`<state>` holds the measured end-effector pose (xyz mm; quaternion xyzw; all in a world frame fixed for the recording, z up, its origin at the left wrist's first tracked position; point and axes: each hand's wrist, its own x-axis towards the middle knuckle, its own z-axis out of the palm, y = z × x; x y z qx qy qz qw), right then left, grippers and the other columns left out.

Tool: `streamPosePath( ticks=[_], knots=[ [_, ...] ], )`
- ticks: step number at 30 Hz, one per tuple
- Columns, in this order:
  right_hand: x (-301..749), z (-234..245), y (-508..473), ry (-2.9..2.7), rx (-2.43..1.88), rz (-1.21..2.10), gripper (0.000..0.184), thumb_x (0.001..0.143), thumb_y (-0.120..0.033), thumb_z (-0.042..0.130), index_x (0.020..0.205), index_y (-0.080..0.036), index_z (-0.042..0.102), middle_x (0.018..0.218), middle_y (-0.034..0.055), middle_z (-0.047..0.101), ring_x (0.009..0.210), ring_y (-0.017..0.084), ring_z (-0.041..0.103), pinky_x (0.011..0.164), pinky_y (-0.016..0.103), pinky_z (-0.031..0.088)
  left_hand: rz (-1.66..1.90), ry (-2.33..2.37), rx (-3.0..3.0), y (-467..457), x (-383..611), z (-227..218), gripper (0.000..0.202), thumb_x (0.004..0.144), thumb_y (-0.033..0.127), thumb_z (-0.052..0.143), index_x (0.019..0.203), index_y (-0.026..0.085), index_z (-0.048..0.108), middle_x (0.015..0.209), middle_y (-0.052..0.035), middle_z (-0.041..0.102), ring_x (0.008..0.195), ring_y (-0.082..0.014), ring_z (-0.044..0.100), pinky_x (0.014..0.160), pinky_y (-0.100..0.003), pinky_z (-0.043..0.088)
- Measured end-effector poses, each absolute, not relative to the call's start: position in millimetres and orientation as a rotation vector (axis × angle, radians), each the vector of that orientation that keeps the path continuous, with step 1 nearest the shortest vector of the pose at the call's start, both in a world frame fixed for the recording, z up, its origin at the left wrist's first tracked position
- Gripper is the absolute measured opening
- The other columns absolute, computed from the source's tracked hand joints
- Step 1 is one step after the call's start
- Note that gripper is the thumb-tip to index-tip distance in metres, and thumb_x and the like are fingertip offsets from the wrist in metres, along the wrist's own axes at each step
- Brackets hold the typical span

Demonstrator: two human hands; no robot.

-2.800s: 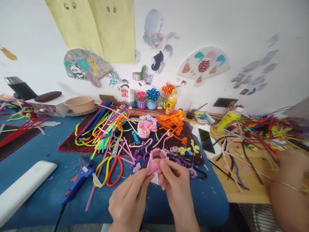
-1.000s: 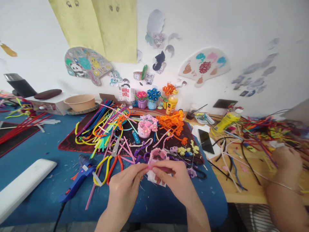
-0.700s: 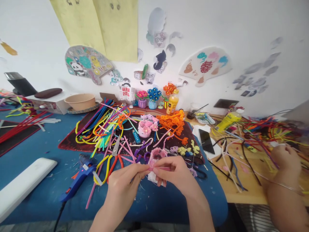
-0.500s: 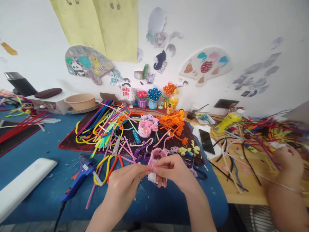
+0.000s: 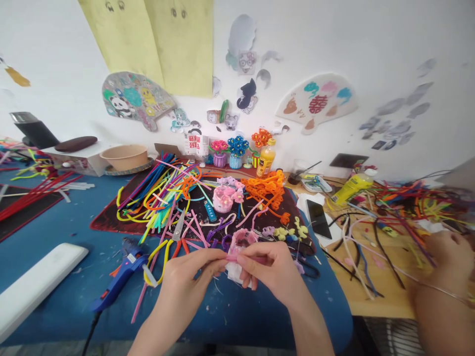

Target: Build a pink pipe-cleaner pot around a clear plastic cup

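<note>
My left hand (image 5: 187, 281) and my right hand (image 5: 270, 269) meet over the blue table cover (image 5: 67, 287), fingertips pinched together on a short pink pipe cleaner (image 5: 237, 257). Just behind my fingers stands a small pink woven basket (image 5: 241, 240) on a white scrap. Both hands are closed on the pink piece. Red-handled scissors (image 5: 177, 237) and a blue glue gun (image 5: 118, 274) lie to the left of my left hand.
A heap of coloured pipe cleaners (image 5: 159, 193) covers the dark mat behind. An orange pile (image 5: 265, 188), a phone (image 5: 317, 217) and a yellow bottle (image 5: 349, 187) lie to the right. Another person's hand (image 5: 445, 257) works at the far right. A white bar (image 5: 33, 287) lies left.
My hands lowered and spread a little, and the pink piece now lies level between my fingertips. The other person's hand shifted slightly among the wires at the right.
</note>
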<state>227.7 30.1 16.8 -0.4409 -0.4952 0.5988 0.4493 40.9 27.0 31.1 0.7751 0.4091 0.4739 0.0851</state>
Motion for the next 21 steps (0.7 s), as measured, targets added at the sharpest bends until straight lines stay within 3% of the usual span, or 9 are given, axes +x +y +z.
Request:
streamPosePath(
  ticks=[7, 16, 19, 21],
  knots=[
    [227, 19, 24, -1.448, -1.188, 1.201, 0.023, 0.087, -0.037, 0.070, 0.079, -0.019, 0.081, 0.058, 0.0010, 0.070, 0.051, 0.014, 0.067, 0.047, 0.020, 0.053, 1.371, 1.220, 2.288, 23, 43, 29, 0.010, 0.089, 0.015, 0.064, 0.083, 0.019, 0.070, 0.067, 0.0058, 0.075, 0.052, -0.0057, 0.068, 0.055, -0.009, 0.049],
    [216, 22, 12, -1.644, -1.162, 0.746, 0.023, 0.092, -0.024, 0.063, 0.074, -0.016, 0.076, 0.060, 0.0029, 0.071, 0.051, 0.015, 0.065, 0.052, 0.021, 0.050, 1.393, 1.340, 2.496, 13, 53, 28, 0.020, 0.093, 0.011, 0.054, 0.076, 0.017, 0.063, 0.056, 0.0043, 0.060, 0.045, -0.0076, 0.056, 0.049, -0.017, 0.044],
    [210, 19, 7, -1.601, -1.153, 0.635, 0.021, 0.091, -0.024, 0.064, 0.076, -0.017, 0.077, 0.060, 0.0029, 0.072, 0.049, 0.014, 0.064, 0.051, 0.021, 0.050, 1.499, 1.399, 2.643, 8, 58, 23, 0.018, 0.094, 0.010, 0.053, 0.082, 0.013, 0.065, 0.059, 0.0000, 0.064, 0.048, -0.0115, 0.060, 0.052, -0.022, 0.046],
    [210, 18, 6, -1.518, -1.147, 0.729, 0.022, 0.091, -0.027, 0.065, 0.075, -0.018, 0.077, 0.059, 0.0030, 0.072, 0.048, 0.015, 0.064, 0.048, 0.021, 0.052, 1.535, 1.401, 2.572, 5, 59, 23, 0.013, 0.092, 0.008, 0.057, 0.087, 0.013, 0.068, 0.067, -0.0028, 0.071, 0.055, -0.0130, 0.066, 0.058, -0.021, 0.049]
  ],
)
